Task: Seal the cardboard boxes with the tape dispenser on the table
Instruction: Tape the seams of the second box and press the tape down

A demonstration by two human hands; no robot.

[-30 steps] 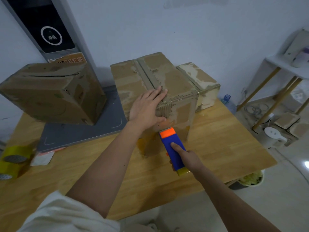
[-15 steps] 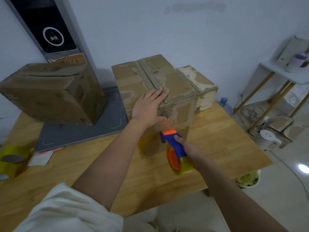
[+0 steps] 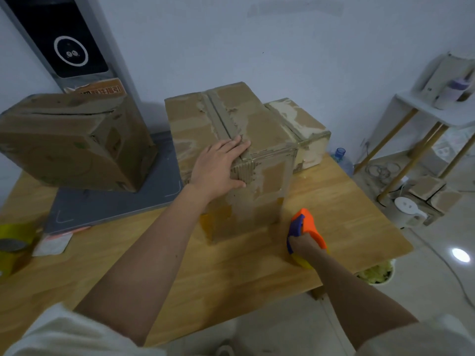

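Our left hand lies flat and open, fingers spread over the near top edge of the middle cardboard box, thumb down its front face; our right hand is closed around the tape dispenser, which sits low over the table just to the right of the box's near corner and apart from the cardboard.

We judge the box light and likely to skid on the smooth wood, so pressing down on the lid makes sense; its walls look worn, with torn paper and old tape along the centre seam, so the surface should be stiff enough to roll tape on but rough, and fresh tape may grip poorly over the ragged patches; the dispenser looks like hard plastic, light, best held by its handle as we do now.

For room: the table's near and right edges lie close to the dispenser, so a backward pull has little wood under it; a smaller box touches or nearly touches the far right side, a tilted box on a grey pad stands to the left, with a narrow gap between; a yellow tape roll rests at the far left edge, well apart.
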